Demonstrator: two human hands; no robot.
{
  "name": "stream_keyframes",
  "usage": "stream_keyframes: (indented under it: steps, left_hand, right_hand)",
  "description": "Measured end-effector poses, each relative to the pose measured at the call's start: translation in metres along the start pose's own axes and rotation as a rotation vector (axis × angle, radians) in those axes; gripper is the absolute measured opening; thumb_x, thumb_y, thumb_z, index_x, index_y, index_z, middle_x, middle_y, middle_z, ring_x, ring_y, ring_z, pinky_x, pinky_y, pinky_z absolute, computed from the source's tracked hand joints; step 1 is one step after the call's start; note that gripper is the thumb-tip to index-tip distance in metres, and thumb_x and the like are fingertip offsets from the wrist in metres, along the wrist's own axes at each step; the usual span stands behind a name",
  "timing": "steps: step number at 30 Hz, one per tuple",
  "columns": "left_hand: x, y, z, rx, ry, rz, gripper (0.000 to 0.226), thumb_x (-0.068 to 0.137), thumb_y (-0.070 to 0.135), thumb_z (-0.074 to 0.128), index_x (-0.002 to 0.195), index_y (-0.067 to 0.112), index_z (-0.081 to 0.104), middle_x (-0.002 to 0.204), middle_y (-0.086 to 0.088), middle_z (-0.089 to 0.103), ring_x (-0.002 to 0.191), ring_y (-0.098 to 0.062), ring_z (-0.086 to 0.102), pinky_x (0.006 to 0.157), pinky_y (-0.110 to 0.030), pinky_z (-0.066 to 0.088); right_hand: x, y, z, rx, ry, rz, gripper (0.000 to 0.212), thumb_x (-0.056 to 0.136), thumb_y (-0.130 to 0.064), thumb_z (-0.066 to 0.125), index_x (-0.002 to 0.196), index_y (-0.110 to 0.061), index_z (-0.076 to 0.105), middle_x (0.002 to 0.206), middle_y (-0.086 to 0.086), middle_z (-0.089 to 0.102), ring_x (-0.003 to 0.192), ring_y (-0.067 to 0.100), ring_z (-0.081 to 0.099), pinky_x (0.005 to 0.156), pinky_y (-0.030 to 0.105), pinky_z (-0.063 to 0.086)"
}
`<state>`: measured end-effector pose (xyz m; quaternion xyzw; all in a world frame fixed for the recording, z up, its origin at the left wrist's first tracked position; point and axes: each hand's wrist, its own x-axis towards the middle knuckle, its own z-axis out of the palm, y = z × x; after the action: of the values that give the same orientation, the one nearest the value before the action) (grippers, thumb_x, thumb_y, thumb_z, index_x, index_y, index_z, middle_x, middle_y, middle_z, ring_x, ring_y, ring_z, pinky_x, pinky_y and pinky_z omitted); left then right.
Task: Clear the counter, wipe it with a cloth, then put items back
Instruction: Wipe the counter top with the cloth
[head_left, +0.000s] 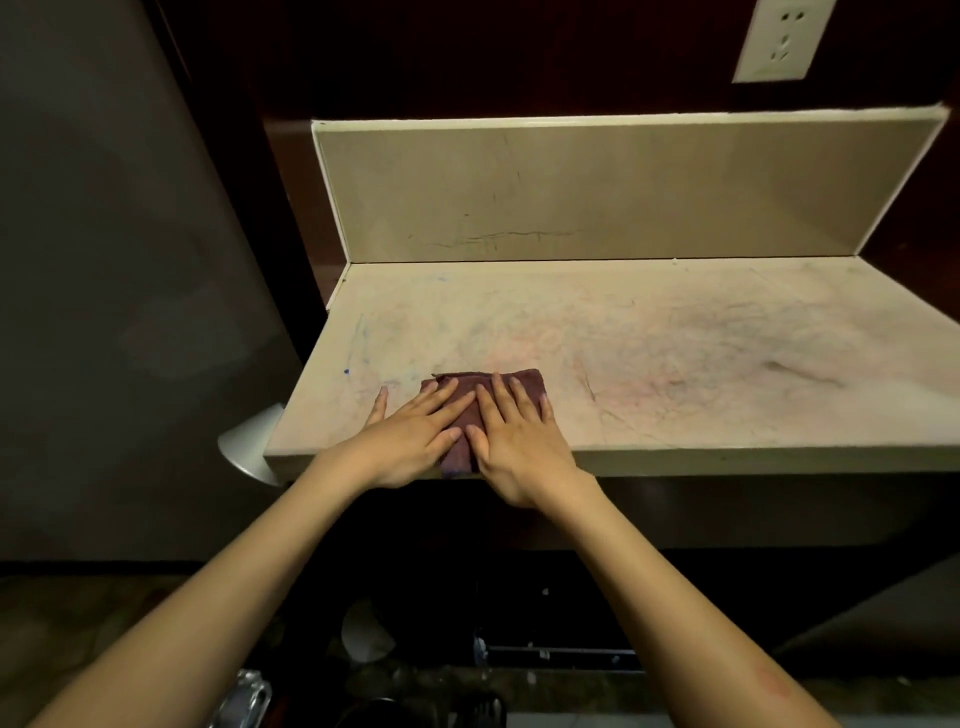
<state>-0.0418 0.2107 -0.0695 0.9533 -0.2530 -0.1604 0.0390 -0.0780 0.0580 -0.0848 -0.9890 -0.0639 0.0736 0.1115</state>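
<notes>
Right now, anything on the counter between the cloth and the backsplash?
No. In the head view the counter from the maroon cloth back to the backsplash holds only smudges and scribble marks. Both hands press flat on the cloth.

home kitchen: stone counter (675, 364), wall socket (779, 41)

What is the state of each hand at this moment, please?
Left hand: open, fingers straight, pressing flat on the dark red cloth.
Right hand: open, fingers straight, pressing flat on the same cloth.
</notes>
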Motion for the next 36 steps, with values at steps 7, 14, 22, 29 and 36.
stream_keyframes:
  steps: [7,14,22,29,36]
  left_hand:
    - [-0.035,0.006,0.010,-0.008,0.010,0.006,0.052,0.103,0.041,0.021,0.150,0.039,-0.001,0.159,0.014,-0.011,0.145,-0.004,-0.012,0.114,-0.054,-0.013]
    - [-0.041,-0.005,0.007,-0.005,-0.031,0.049,0.050,0.103,0.041,0.019,0.149,0.044,-0.001,0.157,0.019,-0.012,0.144,0.000,-0.013,0.113,-0.052,-0.015]
    - [-0.004,-0.032,-0.005,-0.006,-0.038,0.052,0.049,0.104,0.039,0.019,0.147,0.045,-0.002,0.157,0.019,-0.014,0.144,0.000,-0.013,0.113,-0.051,-0.014]
    - [0.040,-0.057,-0.031,0.000,-0.055,0.047,0.051,0.104,0.037,0.018,0.149,0.039,-0.005,0.158,0.014,-0.014,0.145,-0.004,-0.012,0.114,-0.051,-0.013]
    - [0.099,-0.092,-0.056,-0.021,-0.058,0.064,0.051,0.105,0.035,0.019,0.150,0.036,-0.005,0.159,0.010,-0.014,0.146,-0.007,-0.012,0.114,-0.053,-0.013]
  right_hand:
    - [-0.040,-0.010,0.009,0.053,0.025,-0.035,0.059,0.103,-0.040,0.016,0.154,-0.016,-0.004,0.161,0.003,-0.012,0.147,0.018,-0.016,0.117,0.041,-0.011]
    - [-0.050,-0.013,0.012,0.013,0.043,-0.059,0.058,0.104,-0.040,0.017,0.154,-0.018,-0.005,0.161,0.002,-0.011,0.147,0.018,-0.015,0.117,0.041,-0.011]
    - [-0.004,-0.012,0.005,0.030,0.031,-0.050,0.058,0.104,-0.039,0.017,0.154,-0.018,-0.001,0.162,0.000,-0.010,0.148,0.016,-0.013,0.117,0.041,-0.010]
    - [0.058,-0.011,-0.006,0.028,0.005,-0.017,0.058,0.103,-0.039,0.016,0.154,-0.018,-0.003,0.161,0.002,-0.011,0.148,0.018,-0.013,0.117,0.042,-0.011]
    - [0.128,-0.008,-0.016,0.004,0.018,0.016,0.058,0.104,-0.039,0.016,0.154,-0.018,-0.004,0.161,0.002,-0.012,0.148,0.019,-0.014,0.117,0.043,-0.010]
